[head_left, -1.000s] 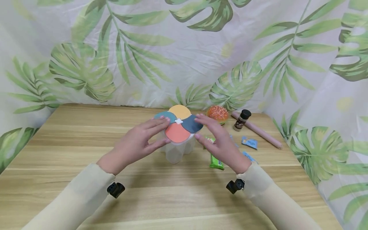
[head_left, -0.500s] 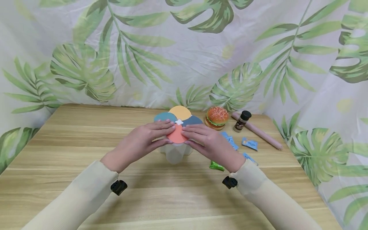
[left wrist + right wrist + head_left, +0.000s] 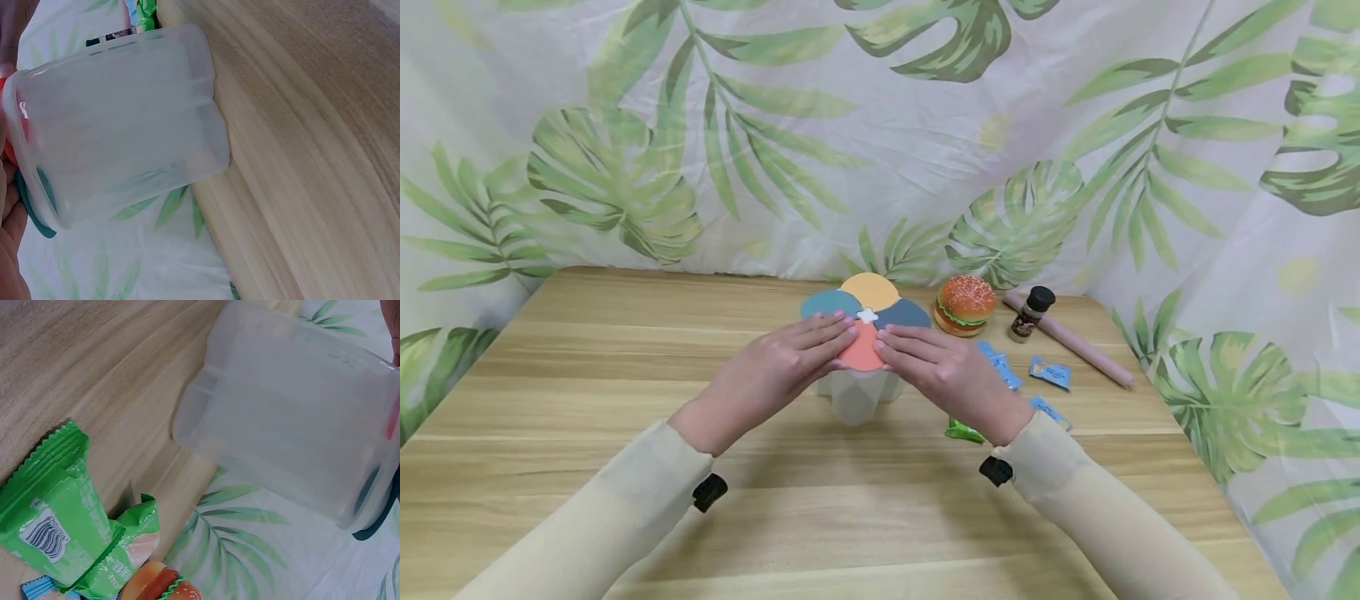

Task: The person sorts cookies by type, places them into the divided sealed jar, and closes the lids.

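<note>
A translucent plastic storage container (image 3: 855, 402) with rounded lobes stands upright on the wooden table. On top are a yellow lid (image 3: 870, 292), a teal lid (image 3: 829, 304), a navy lid (image 3: 906, 314) and a coral lid (image 3: 861, 352), around a small white centre piece (image 3: 868, 316). My left hand (image 3: 771, 367) rests its straight fingers over the teal and coral lids. From the other side, my right hand (image 3: 951, 371) lays its fingers across the navy and coral ones. Both wrist views show the container's cloudy wall (image 3: 119, 112), with nothing distinct visible inside.
Right of the container are a toy hamburger (image 3: 966, 307), a black-capped small bottle (image 3: 1032, 314) and a long pinkish rod (image 3: 1078, 343). Several blue packets (image 3: 1051, 372) lie nearer, with green packets (image 3: 59, 519) beside my right forearm. A leaf-patterned cloth (image 3: 775, 150) hangs behind the table.
Both hands have come inward over the lids, the right one moving farther left, so their fingertips now nearly meet above the coral lid. The container has stayed in place.
</note>
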`<state>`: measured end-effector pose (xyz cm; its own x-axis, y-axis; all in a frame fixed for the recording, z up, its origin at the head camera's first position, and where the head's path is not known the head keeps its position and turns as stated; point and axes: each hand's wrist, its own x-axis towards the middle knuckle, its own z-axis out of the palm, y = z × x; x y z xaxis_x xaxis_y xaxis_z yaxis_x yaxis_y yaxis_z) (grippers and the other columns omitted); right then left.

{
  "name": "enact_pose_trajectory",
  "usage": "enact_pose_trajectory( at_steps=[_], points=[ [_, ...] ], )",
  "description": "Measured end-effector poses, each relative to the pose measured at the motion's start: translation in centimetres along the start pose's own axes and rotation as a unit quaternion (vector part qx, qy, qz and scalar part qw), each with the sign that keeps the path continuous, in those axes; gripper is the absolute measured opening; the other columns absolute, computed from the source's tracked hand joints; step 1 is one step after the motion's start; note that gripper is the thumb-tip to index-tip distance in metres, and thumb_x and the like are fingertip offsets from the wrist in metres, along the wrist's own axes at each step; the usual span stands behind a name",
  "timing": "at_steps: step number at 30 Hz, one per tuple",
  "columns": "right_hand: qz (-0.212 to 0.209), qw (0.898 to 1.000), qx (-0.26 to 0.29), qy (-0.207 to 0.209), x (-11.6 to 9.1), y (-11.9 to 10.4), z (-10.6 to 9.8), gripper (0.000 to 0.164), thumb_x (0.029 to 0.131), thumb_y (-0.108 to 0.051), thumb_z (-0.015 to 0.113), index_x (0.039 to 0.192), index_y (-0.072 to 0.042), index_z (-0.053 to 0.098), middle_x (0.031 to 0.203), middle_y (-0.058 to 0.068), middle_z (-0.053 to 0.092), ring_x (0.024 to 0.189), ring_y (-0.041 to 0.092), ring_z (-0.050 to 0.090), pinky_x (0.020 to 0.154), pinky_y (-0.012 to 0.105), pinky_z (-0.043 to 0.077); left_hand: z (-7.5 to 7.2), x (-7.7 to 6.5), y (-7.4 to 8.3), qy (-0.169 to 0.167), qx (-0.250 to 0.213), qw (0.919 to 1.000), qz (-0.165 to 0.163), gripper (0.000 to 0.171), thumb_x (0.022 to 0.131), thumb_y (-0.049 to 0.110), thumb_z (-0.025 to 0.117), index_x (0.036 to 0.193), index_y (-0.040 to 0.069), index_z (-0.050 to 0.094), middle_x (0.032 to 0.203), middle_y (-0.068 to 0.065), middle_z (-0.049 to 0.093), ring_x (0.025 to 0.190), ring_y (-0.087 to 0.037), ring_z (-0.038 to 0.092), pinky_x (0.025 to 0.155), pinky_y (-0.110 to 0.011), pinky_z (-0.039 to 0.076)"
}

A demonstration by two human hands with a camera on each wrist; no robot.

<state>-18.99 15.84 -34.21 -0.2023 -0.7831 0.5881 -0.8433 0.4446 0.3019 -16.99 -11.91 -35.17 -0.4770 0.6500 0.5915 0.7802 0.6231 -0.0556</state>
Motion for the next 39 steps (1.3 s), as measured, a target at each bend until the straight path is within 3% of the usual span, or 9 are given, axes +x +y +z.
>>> enact_pose_trajectory(
  at_steps=[6, 10, 16, 23, 30, 39],
  points=[
    [-0.011, 1.000, -0.003, 0.018, -0.2, 0.0, 0.4, 0.042, 0.084, -0.007, 0.086, 0.125, -0.006, 0.077, 0.124, 0.009, 0.078, 0.115, 0.021, 0.075, 0.095, 0.031, 0.062, 0.3, -0.2, 0.0, 0.015, 0.040, 0.9989, 0.020, 0.056, 0.088, 0.010, 0.084, 0.140, 0.003, 0.066, 0.139, -0.013, 0.070, 0.129, -0.027, 0.069, 0.110, -0.039, 0.055],
    [-0.013, 0.999, 0.001, 0.032, -0.1, 0.0, 0.5, 0.043, 0.083, -0.006, 0.087, 0.124, -0.005, 0.077, 0.121, 0.010, 0.079, 0.112, 0.021, 0.076, 0.093, 0.031, 0.063, 0.5, -0.3, 0.1, 0.026, 0.040, 0.9987, 0.016, 0.057, 0.086, 0.007, 0.085, 0.140, 0.001, 0.066, 0.137, -0.014, 0.071, 0.128, -0.027, 0.069, 0.111, -0.040, 0.054],
    [0.031, 0.997, 0.068, 0.025, 0.2, 0.4, 0.1, 0.044, 0.084, -0.004, 0.086, 0.126, -0.005, 0.075, 0.119, 0.009, 0.080, 0.107, 0.020, 0.078, 0.090, 0.031, 0.064, 0.3, 0.0, 0.2, 0.037, -0.025, 0.9989, -0.016, 0.052, 0.087, 0.008, 0.084, 0.136, 0.002, 0.069, 0.132, -0.015, 0.074, 0.122, -0.029, 0.073, 0.105, -0.041, 0.058],
    [0.072, 0.988, 0.135, 0.021, 0.5, 0.7, -0.2, 0.036, 0.090, -0.006, 0.081, 0.125, -0.008, 0.076, 0.118, 0.006, 0.080, 0.108, 0.020, 0.077, 0.091, 0.030, 0.064, 0.1, 0.3, 0.0, 0.026, -0.131, 0.9883, -0.074, 0.046, 0.094, 0.014, 0.079, 0.138, 0.006, 0.069, 0.135, -0.011, 0.073, 0.124, -0.029, 0.071, 0.104, -0.042, 0.059],
    [0.138, 0.963, 0.231, -0.010, 1.5, 1.3, -0.7, 0.025, 0.100, -0.006, 0.068, 0.124, -0.008, 0.076, 0.114, 0.005, 0.080, 0.102, 0.018, 0.076, 0.085, 0.029, 0.063, 0.0, 0.5, -0.2, 0.025, -0.164, 0.9820, -0.091, 0.056, 0.090, 0.019, 0.084, 0.141, 0.007, 0.064, 0.132, -0.009, 0.073, 0.119, -0.026, 0.073, 0.097, -0.042, 0.062],
    [0.248, 0.919, 0.307, -0.003, 2.5, 2.2, -0.7, 0.018, 0.105, -0.011, 0.064, 0.113, -0.004, 0.079, 0.107, 0.009, 0.081, 0.095, 0.017, 0.076, 0.081, 0.030, 0.062, 0.1, 0.8, -0.5, -0.011, -0.181, 0.9750, -0.128, 0.086, 0.091, 0.027, 0.083, 0.160, 0.002, 0.039, 0.147, -0.016, 0.064, 0.134, -0.033, 0.064, 0.111, -0.050, 0.054]
  ],
)
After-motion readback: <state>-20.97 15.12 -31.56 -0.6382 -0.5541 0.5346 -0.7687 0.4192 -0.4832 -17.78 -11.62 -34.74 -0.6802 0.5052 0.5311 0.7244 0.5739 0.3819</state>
